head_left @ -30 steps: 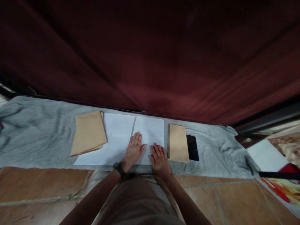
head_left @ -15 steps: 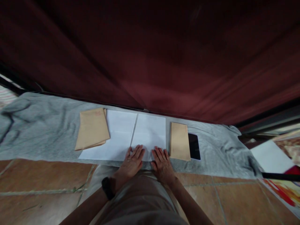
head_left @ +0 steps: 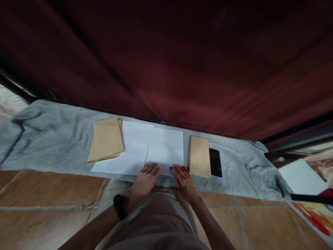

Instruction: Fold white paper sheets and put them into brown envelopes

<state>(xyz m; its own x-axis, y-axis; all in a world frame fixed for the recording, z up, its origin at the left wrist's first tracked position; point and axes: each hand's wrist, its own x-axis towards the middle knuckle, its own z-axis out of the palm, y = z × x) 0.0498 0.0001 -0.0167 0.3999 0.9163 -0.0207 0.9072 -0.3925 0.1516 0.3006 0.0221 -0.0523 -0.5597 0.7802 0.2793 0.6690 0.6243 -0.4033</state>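
Observation:
Two white sheets lie side by side on a grey cloth. My left hand [head_left: 147,177] is at the near left corner of the right sheet of paper [head_left: 166,146], its fingers bent over the edge and its thumb out of sight. At that sheet's near right corner, my right hand [head_left: 184,178] has its fingers curled over the edge in the same way. The left sheet of paper [head_left: 134,152] is partly covered by a small stack of brown envelopes [head_left: 106,139]. To the right of my right hand lies another stack of brown envelopes [head_left: 200,156].
A dark phone [head_left: 215,162] lies partly beside the right envelopes. The grey cloth [head_left: 241,166] covers a long narrow surface below a dark red fabric [head_left: 161,69]. Tiled floor [head_left: 47,189] shows in front. Papers [head_left: 301,176] lie at the far right.
My hands have drawn back slightly and their fingers have bent at the right sheet's near edge. The gap between the two sheets has narrowed. The view has shifted a little.

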